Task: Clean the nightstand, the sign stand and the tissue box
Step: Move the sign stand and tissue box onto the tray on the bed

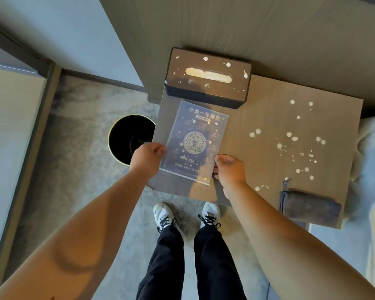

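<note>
The clear acrylic sign stand with a blue printed card [193, 140] sits mid-frame over the white-spattered wooden desk [266, 152], the left hand [147, 155] and right hand [230, 167] each pinching a lower side edge. Just above stands the dark rectangular tissue box [208, 77], spattered, pale tissue in its slot. A folded grey cloth [310, 205] lies lower right; a round black bin [129, 137] stands left on the floor, contents unclear.

Sign stand [194, 139]: clear acrylic holder, dark blue card with a round code, white flecks on its face. I hold it tilted at frame centre, my left hand [148, 155] pinching its left edge, my right hand [228, 169] at the lower right corner.

Tissue box [208, 77]: dark, slotted lid, white-spattered, upper centre against the wall.

Nightstand [268, 118]: wood-grain top, white splatter across its right half.
</note>
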Demonstrator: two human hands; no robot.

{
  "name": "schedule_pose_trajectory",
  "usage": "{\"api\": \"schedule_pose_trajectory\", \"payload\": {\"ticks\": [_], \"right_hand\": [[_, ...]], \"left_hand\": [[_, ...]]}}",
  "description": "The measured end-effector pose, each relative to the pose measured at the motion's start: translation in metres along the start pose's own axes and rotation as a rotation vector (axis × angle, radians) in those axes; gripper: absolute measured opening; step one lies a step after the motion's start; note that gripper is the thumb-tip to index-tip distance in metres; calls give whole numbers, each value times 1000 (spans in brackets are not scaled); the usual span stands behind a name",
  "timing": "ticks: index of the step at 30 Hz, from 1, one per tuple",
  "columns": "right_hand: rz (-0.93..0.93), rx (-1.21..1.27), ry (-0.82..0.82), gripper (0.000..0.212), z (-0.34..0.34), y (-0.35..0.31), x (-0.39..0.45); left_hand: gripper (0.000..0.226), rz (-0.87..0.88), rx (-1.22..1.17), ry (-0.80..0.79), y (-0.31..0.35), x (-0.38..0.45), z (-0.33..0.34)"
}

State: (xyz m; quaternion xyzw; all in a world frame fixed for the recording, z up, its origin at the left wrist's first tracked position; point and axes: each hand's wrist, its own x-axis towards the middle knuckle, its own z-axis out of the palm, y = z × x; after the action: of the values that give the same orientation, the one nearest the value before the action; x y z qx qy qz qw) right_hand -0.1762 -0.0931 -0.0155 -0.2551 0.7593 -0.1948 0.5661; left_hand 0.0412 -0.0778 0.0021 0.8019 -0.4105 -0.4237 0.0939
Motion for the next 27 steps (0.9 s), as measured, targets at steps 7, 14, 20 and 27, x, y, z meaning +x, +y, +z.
{"api": "schedule_pose_trajectory", "payload": {"ticks": [7, 14, 20, 27], "right_hand": [[11, 11, 8, 24, 1, 0, -2], [-44, 91, 100, 22, -32, -6, -31], [-81, 117, 208, 31, -101, 9, -73], [-50, 174, 415, 38, -212, 57, -133]], "left_hand": [[24, -55, -68, -27, -2, -1, 5], [20, 72, -72, -86, 31, -27, -1], [24, 211, 2, -186, 91, -72, 22], [27, 364, 123, -388, 164, -138, 95]]}}
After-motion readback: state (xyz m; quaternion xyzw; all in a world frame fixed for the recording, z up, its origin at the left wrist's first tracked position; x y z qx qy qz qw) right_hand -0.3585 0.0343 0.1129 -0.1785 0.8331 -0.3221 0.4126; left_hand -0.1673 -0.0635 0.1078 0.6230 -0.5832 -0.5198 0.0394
